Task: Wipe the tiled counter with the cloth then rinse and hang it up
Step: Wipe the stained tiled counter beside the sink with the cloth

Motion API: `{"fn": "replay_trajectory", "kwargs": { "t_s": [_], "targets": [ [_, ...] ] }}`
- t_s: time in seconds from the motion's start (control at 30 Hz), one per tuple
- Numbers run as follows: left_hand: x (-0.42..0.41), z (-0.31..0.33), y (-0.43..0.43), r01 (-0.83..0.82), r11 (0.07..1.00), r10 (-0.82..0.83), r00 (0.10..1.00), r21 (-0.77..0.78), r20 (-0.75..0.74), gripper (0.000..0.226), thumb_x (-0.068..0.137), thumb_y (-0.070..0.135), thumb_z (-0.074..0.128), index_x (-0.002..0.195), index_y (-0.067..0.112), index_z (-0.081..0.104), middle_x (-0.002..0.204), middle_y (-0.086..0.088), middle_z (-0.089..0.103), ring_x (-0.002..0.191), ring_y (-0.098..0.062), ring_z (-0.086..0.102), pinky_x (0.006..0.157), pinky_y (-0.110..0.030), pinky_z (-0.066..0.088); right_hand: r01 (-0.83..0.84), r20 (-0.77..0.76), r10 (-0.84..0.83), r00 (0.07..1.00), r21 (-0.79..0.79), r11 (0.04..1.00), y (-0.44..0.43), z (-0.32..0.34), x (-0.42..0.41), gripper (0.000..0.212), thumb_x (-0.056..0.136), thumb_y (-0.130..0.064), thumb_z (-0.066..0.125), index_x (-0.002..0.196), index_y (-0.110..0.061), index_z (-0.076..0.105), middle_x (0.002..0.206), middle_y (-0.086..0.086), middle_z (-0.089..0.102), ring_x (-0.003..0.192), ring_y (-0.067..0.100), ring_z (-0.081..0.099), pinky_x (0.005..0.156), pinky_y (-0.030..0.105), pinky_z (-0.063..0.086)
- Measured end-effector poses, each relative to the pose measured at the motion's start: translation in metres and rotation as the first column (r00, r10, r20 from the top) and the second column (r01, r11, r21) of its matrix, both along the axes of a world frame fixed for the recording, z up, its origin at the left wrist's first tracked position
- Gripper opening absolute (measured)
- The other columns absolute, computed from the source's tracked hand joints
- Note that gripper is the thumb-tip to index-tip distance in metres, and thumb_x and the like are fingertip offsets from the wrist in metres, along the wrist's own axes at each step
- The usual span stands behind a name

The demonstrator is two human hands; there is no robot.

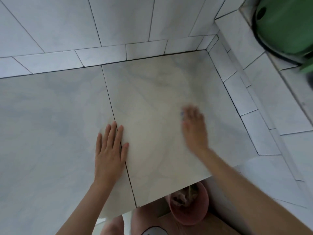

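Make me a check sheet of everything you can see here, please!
Surface: tiled counter, bare, pale streaks.
Job's things: cloth, nothing seen.
Clutter: pink bucket below the counter edge, scraps inside.
Grips: left hand flat, fingers spread over a grout line; right hand blurred, palm down, whether it holds anything cannot be told.
Cables: nothing seen.
Surroundings: tiled wall behind; green tub on the raised ledge at right.

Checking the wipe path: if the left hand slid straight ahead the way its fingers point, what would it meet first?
Bare counter lies ahead of the left hand, so probably the tiled back wall first.
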State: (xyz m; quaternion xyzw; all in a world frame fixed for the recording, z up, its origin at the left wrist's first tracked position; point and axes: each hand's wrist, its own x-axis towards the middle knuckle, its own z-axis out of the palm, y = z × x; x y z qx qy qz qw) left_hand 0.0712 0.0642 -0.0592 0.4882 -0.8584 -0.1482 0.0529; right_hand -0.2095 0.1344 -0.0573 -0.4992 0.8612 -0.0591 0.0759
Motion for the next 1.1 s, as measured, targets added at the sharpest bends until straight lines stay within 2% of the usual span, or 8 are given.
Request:
{"fn": "replay_trajectory", "kwargs": {
  "t_s": [0.17,0.3,0.43,0.53,0.63,0.77,0.97,1.1],
  "targets": [
    [0.022,0.001,0.011,0.035,0.999,-0.035,0.999,0.011,0.002,0.056,0.097,0.037,0.022,0.148,0.015,0.025,0.157,-0.002,0.019,0.145,-0.016,0.012,0.118,-0.038,0.008,-0.453,0.044,0.455,0.890,-0.051,0.890,0.028,0.002,0.132,0.050,0.100,-0.033,0.020,0.149,-0.021,0.021,0.156,0.001,0.021,0.144,0.024,0.018,0.117,0.039,0.011],
    [0.044,0.005,0.028,0.027,0.999,-0.027,1.000,0.031,0.009,0.055,0.097,0.037,0.022,0.149,0.017,0.024,0.157,-0.001,0.016,0.146,-0.016,0.010,0.118,-0.039,0.009,-0.581,0.041,0.582,0.812,-0.024,0.813,0.045,-0.002,0.091,0.048,0.101,-0.035,0.019,0.147,-0.022,0.023,0.154,0.001,0.026,0.143,0.023,0.019,0.117,0.034,0.007],
    [0.050,0.007,0.032,0.033,0.999,-0.035,0.999,0.041,0.041,0.056,0.097,0.039,0.020,0.150,0.020,0.019,0.158,0.001,0.012,0.146,-0.014,0.005,0.118,-0.036,0.004,-0.097,0.001,0.097,0.995,0.041,0.994,0.075,-0.002,-0.025,0.051,0.098,-0.033,0.019,0.143,-0.016,0.034,0.149,0.011,0.037,0.139,0.034,0.029,0.114,0.042,0.018],
    [0.052,0.008,0.036,0.017,0.998,-0.020,0.999,0.055,0.042,0.056,0.097,0.040,0.019,0.150,0.020,0.019,0.158,0.001,0.012,0.146,-0.013,0.004,0.118,-0.033,0.001,0.232,-0.045,-0.229,0.973,0.082,0.969,0.109,0.003,-0.054,0.058,0.093,-0.031,0.016,0.145,-0.009,0.030,0.152,0.016,0.029,0.140,0.038,0.024,0.112,0.051,0.022],
    [0.059,0.009,0.047,-0.008,0.998,0.006,1.000,0.067,0.027,0.057,0.097,0.039,0.019,0.150,0.018,0.020,0.158,-0.001,0.014,0.146,-0.014,0.005,0.118,-0.033,0.001,0.331,-0.080,-0.327,0.942,0.050,0.942,0.109,0.003,-0.002,0.055,0.094,-0.026,0.020,0.143,-0.005,0.035,0.146,0.020,0.037,0.134,0.040,0.034,0.107,0.053,0.031],
    [0.074,0.008,0.057,-0.008,0.997,0.006,1.000,0.073,0.021,0.057,0.096,0.039,0.021,0.149,0.018,0.021,0.157,-0.001,0.015,0.146,-0.014,0.006,0.118,-0.032,0.001,-0.021,0.007,0.021,1.000,-0.046,0.999,0.099,0.002,0.108,0.050,0.096,-0.026,0.028,0.144,-0.012,0.034,0.150,0.010,0.034,0.138,0.032,0.030,0.113,0.045,0.021],
    [0.097,0.009,0.062,0.003,0.997,-0.009,0.997,0.078,0.078,0.059,0.098,0.045,0.014,0.149,0.016,0.024,0.156,-0.002,0.019,0.145,-0.015,0.010,0.117,-0.032,0.004,-0.467,0.086,0.469,0.879,-0.048,0.883,0.088,0.002,0.208,0.049,0.102,-0.032,0.017,0.149,-0.022,0.020,0.156,0.001,0.021,0.144,0.024,0.020,0.114,0.042,0.017],
    [0.107,0.010,0.064,0.005,0.998,-0.011,0.996,0.059,0.088,0.058,0.097,0.042,0.016,0.149,0.017,0.021,0.157,-0.001,0.017,0.146,-0.014,0.007,0.117,-0.031,0.003,-0.384,0.056,0.385,0.921,-0.031,0.923,0.100,-0.005,0.134,0.050,0.099,-0.029,0.023,0.148,-0.021,0.023,0.155,0.001,0.020,0.142,0.026,0.021,0.116,0.038,0.008]
  ]
}}
